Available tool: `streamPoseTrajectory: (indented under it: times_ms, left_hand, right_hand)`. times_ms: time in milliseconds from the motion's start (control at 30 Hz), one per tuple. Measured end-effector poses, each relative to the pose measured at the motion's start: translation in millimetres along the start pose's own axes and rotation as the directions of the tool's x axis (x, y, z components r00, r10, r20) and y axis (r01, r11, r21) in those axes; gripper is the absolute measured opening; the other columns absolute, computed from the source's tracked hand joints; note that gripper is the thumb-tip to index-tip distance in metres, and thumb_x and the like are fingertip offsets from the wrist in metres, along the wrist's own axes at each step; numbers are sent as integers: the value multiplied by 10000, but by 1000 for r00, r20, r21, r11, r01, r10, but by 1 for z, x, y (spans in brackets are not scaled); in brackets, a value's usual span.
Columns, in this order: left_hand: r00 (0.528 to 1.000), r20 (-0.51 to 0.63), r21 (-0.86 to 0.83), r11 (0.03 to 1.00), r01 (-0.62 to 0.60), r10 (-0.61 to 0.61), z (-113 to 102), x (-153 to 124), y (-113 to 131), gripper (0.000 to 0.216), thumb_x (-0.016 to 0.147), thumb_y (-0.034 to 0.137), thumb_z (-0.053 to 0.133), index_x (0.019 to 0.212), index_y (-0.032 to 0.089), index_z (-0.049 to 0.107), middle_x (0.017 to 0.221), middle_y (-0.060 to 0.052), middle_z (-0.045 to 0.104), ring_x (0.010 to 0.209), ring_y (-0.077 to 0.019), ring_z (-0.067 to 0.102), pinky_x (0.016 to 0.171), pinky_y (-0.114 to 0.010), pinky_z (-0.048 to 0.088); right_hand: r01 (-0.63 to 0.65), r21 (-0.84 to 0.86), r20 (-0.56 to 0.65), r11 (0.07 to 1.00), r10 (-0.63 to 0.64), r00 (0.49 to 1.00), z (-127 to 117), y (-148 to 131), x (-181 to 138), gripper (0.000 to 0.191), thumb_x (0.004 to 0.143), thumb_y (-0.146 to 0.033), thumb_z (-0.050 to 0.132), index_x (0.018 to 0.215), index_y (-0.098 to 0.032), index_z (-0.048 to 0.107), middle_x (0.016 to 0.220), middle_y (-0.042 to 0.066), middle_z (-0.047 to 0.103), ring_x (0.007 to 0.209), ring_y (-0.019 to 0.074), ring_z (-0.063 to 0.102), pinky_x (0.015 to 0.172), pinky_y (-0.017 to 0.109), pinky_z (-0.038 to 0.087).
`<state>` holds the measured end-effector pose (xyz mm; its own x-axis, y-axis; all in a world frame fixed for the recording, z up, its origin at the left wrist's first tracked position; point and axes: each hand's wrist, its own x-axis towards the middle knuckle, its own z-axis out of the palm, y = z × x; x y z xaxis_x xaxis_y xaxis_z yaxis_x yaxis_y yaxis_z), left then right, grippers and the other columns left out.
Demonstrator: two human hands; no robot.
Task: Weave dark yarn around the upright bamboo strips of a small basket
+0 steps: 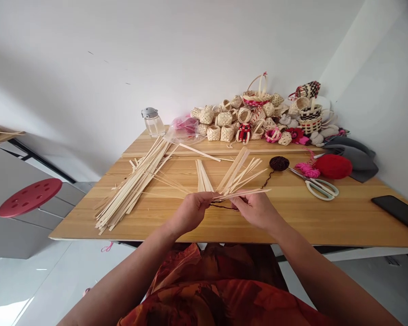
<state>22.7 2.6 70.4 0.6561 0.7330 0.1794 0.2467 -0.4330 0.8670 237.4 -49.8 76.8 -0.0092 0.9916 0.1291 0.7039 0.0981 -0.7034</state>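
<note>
My left hand (pixel 194 209) is closed on a fan of pale, flat bamboo-like strips (pixel 229 179) that spread away over the table. Close beside it, my right hand (pixel 255 207) pinches the near side of the same strips, with a dark brown yarn strand (pixel 224 207) at its fingers. The strand runs across between both hands. More of it trails from behind the right hand up to a dark brown yarn ball (pixel 279 163). Where the strips cross, my fingers hide part of them.
Loose strips (pixel 132 185) lie in a long pile at left. Small woven baskets (pixel 224 120) crowd the back, near a glass jar (pixel 153 124). Scissors (pixel 318 185), red yarn (pixel 333 166) and a black phone (pixel 399 213) lie at right. A red stool (pixel 30 197) stands left.
</note>
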Motion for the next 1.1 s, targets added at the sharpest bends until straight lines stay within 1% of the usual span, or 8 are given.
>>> streamPoseTrajectory:
  times_ms: [67,167,333,533,700,833,967,1100]
  left_hand:
    - [1000,-14,55,998,-14,15,1,-3,1,456,925,102,413,1235,256,710,1155,-4,754,1088,-203,669,988,-320,482]
    - [998,-64,123,992,21,-13,4,-8,3,399,918,115,463,1205,228,718,1070,-15,770,1023,-205,685,941,-301,496]
    - [999,-44,165,986,10,-3,6,-13,5,360,928,109,461,1131,221,737,937,-6,774,892,-180,705,832,-264,522]
    - [991,82,172,978,-115,103,5,-10,6,598,865,24,491,1397,282,579,1285,-30,697,1247,-210,611,1105,-351,438]
    - [992,106,321,942,-102,71,11,-8,6,657,845,32,539,1459,263,507,1398,-56,624,1295,-243,575,1137,-409,428]
    - [993,91,406,907,-112,82,18,-9,-5,689,831,-1,492,1478,232,477,1429,-77,595,1311,-242,563,1146,-412,429]
    - [997,51,480,875,-70,52,21,-9,-19,703,811,-26,446,1487,167,456,1476,-136,539,1369,-242,512,1160,-401,418]
    - [1000,18,531,847,-20,12,21,-7,-25,748,776,-57,438,1499,135,433,1490,-174,513,1381,-264,497,1144,-407,430]
  right_hand:
    - [17,-5,-24,1000,-18,1000,1,2,1,437,949,-448,510,642,-192,687,536,0,602,509,138,509,530,272,352]
    - [26,46,-47,999,-24,999,5,3,1,364,924,-425,551,697,-193,714,590,5,643,549,152,546,547,267,372]
    - [9,146,20,989,-12,1000,16,1,-2,388,931,-432,522,679,-193,695,594,12,637,566,164,560,547,266,388]
    - [50,222,-61,974,-37,997,23,5,0,429,963,-484,476,699,-191,647,607,11,613,598,165,542,578,274,398]
    - [47,210,-38,977,-40,998,21,12,2,412,980,-479,440,721,-206,608,645,15,632,624,174,568,606,287,423]
    - [5,161,78,987,-18,997,9,10,-2,390,988,-451,406,732,-223,592,627,14,630,598,182,574,594,296,440]
    - [80,-21,124,997,-77,989,-12,6,-17,296,965,-383,476,818,-245,692,831,53,731,762,227,640,679,323,452]
    - [122,-225,363,967,-33,931,-33,-5,-40,236,911,-363,604,729,-244,693,687,13,702,616,186,598,570,297,370]
